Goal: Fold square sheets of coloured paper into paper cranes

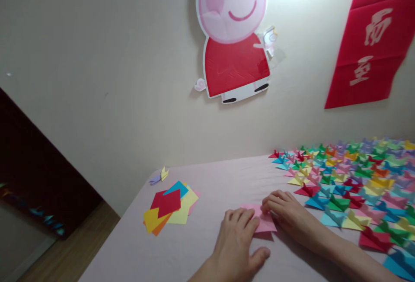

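A pink paper sheet (264, 225), partly folded, lies on the pale pink table (201, 247). My left hand (238, 241) rests flat on its left part, fingers stretched out and pressing down. My right hand (288, 215) comes in from the right, its fingers curled down onto the sheet's upper right edge. Both hands touch the same paper.
A loose stack of coloured paper squares (170, 207) lies to the left. Two small folded pieces (160, 176) sit near the far left edge. Rows of several folded paper cranes (353, 187) cover the right side. A cartoon pig cutout (235, 35) and red banner (376, 35) hang on the wall.
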Tool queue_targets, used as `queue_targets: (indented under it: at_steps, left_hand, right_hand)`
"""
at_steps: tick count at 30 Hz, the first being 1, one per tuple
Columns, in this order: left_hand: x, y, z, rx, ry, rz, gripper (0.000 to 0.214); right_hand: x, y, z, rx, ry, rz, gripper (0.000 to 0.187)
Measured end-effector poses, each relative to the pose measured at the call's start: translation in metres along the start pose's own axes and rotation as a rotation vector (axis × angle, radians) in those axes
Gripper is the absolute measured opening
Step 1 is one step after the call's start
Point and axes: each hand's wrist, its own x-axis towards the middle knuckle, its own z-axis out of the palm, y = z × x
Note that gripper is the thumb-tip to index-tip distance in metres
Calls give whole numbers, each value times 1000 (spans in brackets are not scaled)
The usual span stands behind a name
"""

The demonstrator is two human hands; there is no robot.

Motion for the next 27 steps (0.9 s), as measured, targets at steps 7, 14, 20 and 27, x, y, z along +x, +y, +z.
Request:
queue_targets:
  at_steps: [7, 14, 20, 27]
  left_hand:
    - [-2, 8, 5, 22, 34, -70, 26]
    - [-16, -4, 5, -25, 132, -165, 72]
    - [-30, -16, 24, 243, 12, 80, 72]
    - [-28, -28, 46, 413, 199, 197, 67]
  right_hand:
    - [-8, -15, -6, 44, -65, -29, 12]
    - [18, -10, 3, 77, -28, 221, 24]
    - [31, -15, 11, 15, -45, 323, 14]
    - [27, -16, 16, 23, -21, 307, 14]
